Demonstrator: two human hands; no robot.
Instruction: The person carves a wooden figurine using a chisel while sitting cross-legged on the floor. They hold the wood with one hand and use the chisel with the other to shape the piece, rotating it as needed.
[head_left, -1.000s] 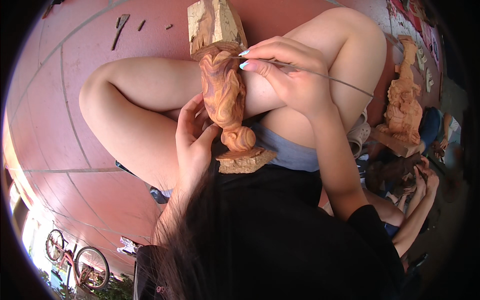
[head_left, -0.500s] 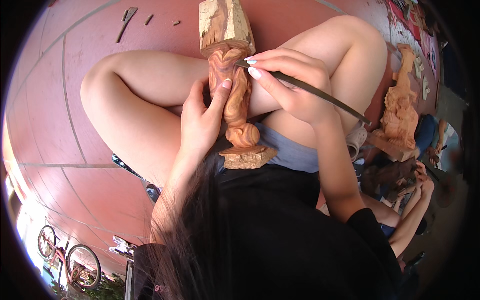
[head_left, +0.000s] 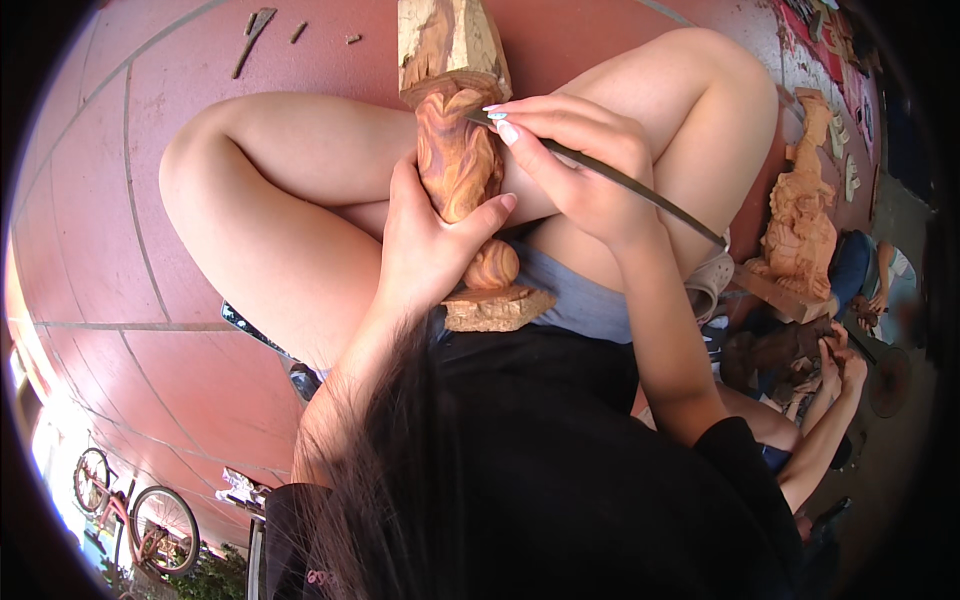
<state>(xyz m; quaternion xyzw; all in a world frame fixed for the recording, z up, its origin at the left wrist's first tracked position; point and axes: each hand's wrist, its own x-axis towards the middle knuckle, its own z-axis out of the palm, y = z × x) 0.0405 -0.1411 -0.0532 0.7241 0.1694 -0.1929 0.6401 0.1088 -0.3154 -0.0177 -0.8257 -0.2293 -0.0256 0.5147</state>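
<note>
Left hand (head_left: 432,245) clamped around carved wooden figure (head_left: 458,160) resting on lap. Right hand (head_left: 575,165) grips thin metal carving tool (head_left: 620,185), tip against the figure's upper part.

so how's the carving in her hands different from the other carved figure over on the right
The held carving lies across the person's lap, gripped by the left hand, with the right hand putting a thin metal tool to it; the carved figure at the right stands untouched on its base. The held carving shows reddish swirling grain; the carved figure at the right is a paler, even orange. Both are wood with rough-cut ends.
</note>
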